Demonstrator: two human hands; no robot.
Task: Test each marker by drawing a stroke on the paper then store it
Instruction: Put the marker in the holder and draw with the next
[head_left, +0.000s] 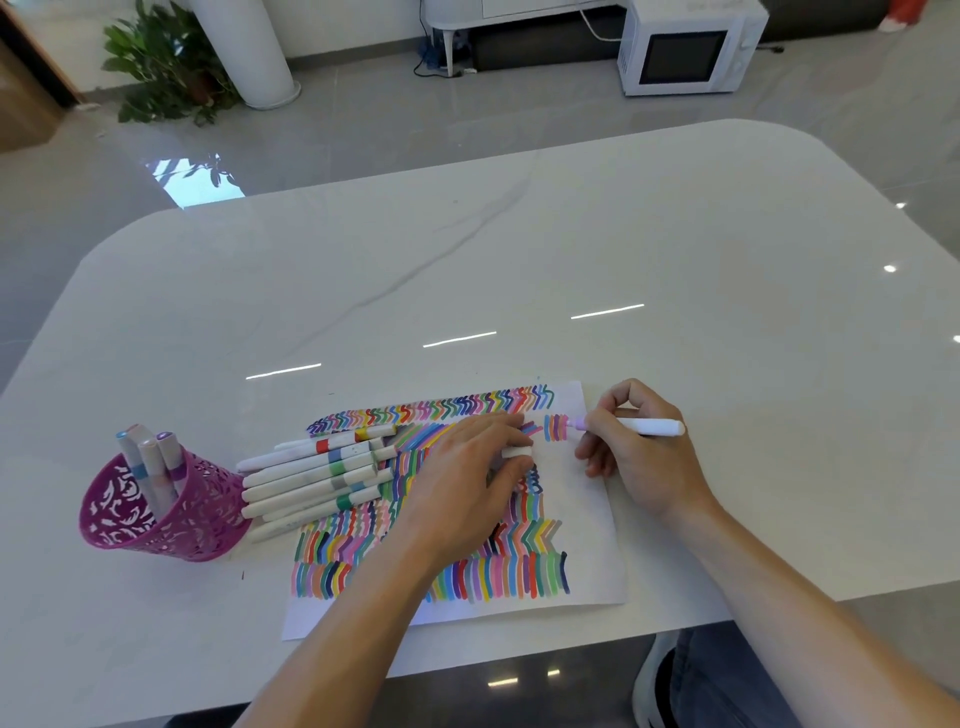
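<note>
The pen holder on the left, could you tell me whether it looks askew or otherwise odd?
Yes: the purple pen holder leans to the left rather than standing straight, with a few markers in it. It rests against the loose markers lying beside it.

The far half of the white table lies bare. At the left, a purple pen holder and a row of markers just beside it block the way.

Head-worn view, steeply down, close
</note>
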